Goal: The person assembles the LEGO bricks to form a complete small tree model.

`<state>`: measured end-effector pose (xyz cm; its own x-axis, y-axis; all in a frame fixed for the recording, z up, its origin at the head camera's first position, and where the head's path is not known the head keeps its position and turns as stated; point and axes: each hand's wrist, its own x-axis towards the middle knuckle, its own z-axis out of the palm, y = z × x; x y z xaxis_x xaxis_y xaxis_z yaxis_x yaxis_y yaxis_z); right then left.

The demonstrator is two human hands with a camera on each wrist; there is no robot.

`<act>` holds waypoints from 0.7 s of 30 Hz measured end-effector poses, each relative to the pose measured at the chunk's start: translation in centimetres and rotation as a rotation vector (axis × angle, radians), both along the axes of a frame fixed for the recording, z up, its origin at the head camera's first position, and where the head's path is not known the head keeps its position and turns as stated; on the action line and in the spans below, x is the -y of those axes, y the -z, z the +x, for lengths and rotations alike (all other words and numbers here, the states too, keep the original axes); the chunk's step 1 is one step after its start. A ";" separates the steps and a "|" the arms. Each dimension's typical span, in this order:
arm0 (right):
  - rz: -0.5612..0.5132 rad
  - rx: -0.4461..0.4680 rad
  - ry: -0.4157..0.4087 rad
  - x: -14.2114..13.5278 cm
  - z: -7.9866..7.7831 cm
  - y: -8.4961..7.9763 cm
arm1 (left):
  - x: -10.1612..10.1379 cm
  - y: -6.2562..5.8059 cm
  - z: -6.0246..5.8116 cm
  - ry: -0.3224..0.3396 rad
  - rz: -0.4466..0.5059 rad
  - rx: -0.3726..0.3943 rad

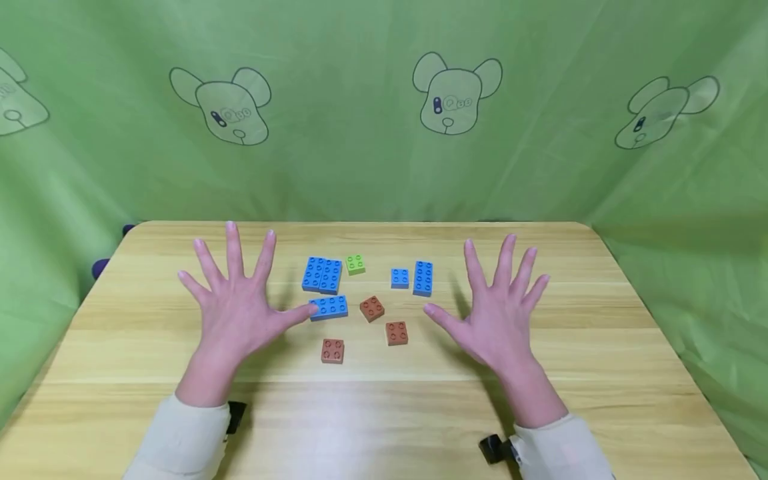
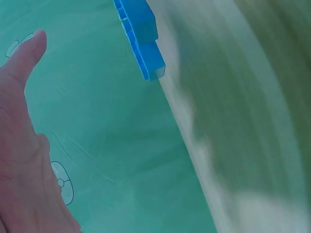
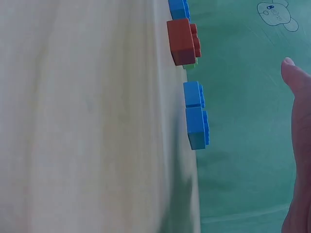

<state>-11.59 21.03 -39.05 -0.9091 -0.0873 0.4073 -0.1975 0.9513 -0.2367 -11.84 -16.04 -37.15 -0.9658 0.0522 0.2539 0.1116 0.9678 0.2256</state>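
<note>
Both hands hover over the table with fingers spread wide and nothing held. The left hand is left of the toy bricks, its thumb overlapping the end of a long blue brick in the head view. Behind that lie two long blue bricks side by side and a small green brick. To the right are a small blue brick and a long blue brick, nearest the right hand. Three square brown bricks, among them the front left one, lie nearer the front, studs up.
The pale wooden table has rounded far corners. A green curtain with bear-head outlines hangs behind it and along both sides. Black wrist devices, one of them on the right wrist, show at the cuffs.
</note>
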 end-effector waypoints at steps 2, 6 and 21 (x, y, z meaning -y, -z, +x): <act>-0.028 -0.026 -0.025 0.1 0.1 0.2 | 0.0 0.2 0.1 0.010 0.011 -0.007; -0.121 -0.125 -0.117 0.5 0.2 0.6 | -0.2 0.7 0.4 0.038 0.033 -0.012; -0.563 0.108 -0.381 2.7 0.8 3.3 | -1.5 2.1 1.9 0.222 0.333 0.128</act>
<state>-10.82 18.33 -42.38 -0.8951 -0.2101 0.3932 -0.4410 0.5465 -0.7120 -9.95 -14.55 -39.24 -0.9651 0.1984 0.1710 0.2605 0.7952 0.5475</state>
